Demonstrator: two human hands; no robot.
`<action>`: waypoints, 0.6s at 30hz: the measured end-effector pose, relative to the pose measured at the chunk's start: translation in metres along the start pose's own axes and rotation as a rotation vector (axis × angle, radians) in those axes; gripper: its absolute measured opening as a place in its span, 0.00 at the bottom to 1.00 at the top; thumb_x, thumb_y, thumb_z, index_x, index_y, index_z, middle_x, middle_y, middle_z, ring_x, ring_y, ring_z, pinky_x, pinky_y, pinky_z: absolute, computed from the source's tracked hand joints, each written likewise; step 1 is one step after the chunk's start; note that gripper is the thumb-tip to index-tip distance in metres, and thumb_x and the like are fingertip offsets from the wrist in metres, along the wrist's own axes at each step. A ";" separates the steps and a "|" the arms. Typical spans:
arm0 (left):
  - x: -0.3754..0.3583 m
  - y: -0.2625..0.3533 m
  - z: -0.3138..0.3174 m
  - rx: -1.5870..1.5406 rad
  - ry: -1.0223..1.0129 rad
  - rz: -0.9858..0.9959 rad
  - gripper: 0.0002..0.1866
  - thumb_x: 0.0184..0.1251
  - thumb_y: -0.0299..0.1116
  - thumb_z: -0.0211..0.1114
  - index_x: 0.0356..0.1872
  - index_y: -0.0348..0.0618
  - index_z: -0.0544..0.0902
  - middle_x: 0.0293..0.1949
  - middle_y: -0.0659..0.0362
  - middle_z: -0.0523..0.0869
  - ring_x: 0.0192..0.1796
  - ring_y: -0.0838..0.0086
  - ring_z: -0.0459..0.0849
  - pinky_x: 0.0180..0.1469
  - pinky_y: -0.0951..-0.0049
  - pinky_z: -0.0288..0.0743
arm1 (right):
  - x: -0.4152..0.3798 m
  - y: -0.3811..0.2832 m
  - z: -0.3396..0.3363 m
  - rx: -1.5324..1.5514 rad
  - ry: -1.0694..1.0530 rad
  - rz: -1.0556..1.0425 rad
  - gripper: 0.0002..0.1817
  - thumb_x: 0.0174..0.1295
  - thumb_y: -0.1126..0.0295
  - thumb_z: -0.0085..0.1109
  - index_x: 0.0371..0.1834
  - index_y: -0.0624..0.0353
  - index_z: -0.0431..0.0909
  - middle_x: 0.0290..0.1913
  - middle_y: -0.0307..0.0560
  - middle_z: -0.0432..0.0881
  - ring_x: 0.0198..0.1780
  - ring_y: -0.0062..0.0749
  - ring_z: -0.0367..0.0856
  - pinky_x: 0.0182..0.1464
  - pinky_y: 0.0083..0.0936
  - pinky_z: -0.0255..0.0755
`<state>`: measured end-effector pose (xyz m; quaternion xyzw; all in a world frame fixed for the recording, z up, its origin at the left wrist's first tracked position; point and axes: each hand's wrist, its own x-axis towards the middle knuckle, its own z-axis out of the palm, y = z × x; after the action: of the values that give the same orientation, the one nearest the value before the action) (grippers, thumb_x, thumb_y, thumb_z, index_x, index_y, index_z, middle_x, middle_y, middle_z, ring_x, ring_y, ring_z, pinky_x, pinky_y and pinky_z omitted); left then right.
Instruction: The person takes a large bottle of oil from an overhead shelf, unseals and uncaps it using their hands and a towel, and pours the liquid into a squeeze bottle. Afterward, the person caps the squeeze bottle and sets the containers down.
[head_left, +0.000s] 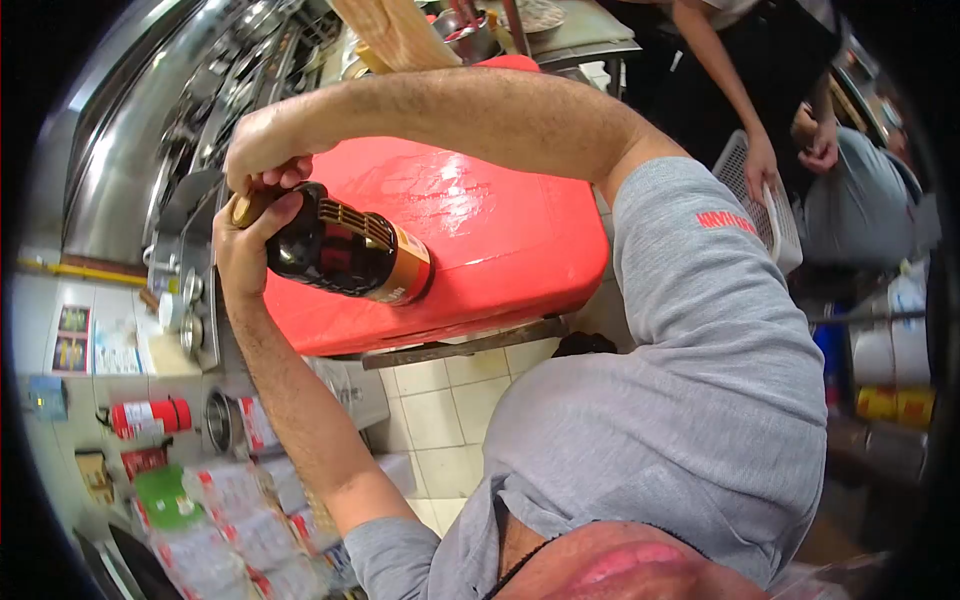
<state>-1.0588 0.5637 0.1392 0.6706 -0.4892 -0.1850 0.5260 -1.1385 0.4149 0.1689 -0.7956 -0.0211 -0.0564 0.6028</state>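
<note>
A large dark bottle (335,250) with an orange label and gold stripes leans towards me on a wet, shiny red surface (490,230). My left hand (242,245) is wrapped round the neck, its thumb lying along the dark glass. At the top end a gold cap (243,211) shows between my hands. My right hand (262,148) is closed over that end with curled fingers, right beside the cap. Whether its fingertips grip the cap itself is partly hidden.
Another person's hand (763,165) holds a white plastic basket (785,230) at the right. Metal cookware lines the steel counter (185,245) on the left. A red fire extinguisher (150,418) and stacked plastic-wrapped packs (250,530) stand lower left. Tiled floor (440,410) shows below the red surface.
</note>
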 end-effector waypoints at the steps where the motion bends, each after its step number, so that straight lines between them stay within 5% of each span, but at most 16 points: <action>1: -0.001 0.000 -0.007 -0.011 -0.067 0.022 0.14 0.51 0.27 0.68 0.40 0.36 0.81 0.37 0.64 0.82 0.40 0.80 0.79 0.49 0.78 0.69 | 0.005 -0.001 0.004 0.015 -0.045 0.022 0.09 0.46 0.67 0.57 0.15 0.56 0.69 0.16 0.34 0.68 0.16 0.21 0.65 0.18 0.22 0.60; 6: -0.010 -0.021 -0.029 -0.119 -0.206 0.117 0.16 0.51 0.27 0.70 0.42 0.36 0.79 0.37 0.61 0.82 0.40 0.80 0.79 0.48 0.80 0.69 | 0.003 0.011 0.039 0.048 0.132 0.018 0.10 0.56 0.68 0.59 0.20 0.58 0.74 0.19 0.37 0.72 0.19 0.24 0.69 0.23 0.23 0.65; 10: -0.017 -0.041 -0.047 -0.038 -0.111 0.171 0.23 0.49 0.40 0.76 0.38 0.35 0.77 0.32 0.62 0.81 0.35 0.81 0.77 0.42 0.81 0.70 | 0.015 0.020 0.046 0.097 0.155 0.099 0.10 0.55 0.68 0.59 0.20 0.60 0.74 0.20 0.42 0.73 0.21 0.27 0.72 0.24 0.25 0.68; 13: -0.018 -0.069 -0.062 -0.233 -0.025 0.263 0.22 0.50 0.37 0.75 0.42 0.33 0.79 0.34 0.60 0.82 0.36 0.80 0.78 0.43 0.81 0.70 | 0.018 0.005 0.075 0.221 0.293 0.247 0.10 0.53 0.68 0.59 0.24 0.63 0.74 0.23 0.45 0.74 0.21 0.30 0.72 0.24 0.25 0.68; 18: -0.008 -0.075 -0.088 -0.246 -0.093 0.297 0.19 0.53 0.36 0.71 0.42 0.31 0.82 0.35 0.59 0.84 0.38 0.80 0.79 0.45 0.80 0.70 | 0.030 -0.013 0.096 -0.023 0.425 0.195 0.09 0.52 0.71 0.57 0.27 0.69 0.75 0.25 0.50 0.77 0.25 0.32 0.78 0.26 0.26 0.73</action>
<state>-0.9601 0.6141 0.1040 0.5125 -0.5802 -0.1947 0.6024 -1.1041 0.5094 0.1593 -0.7711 0.1841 -0.1643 0.5870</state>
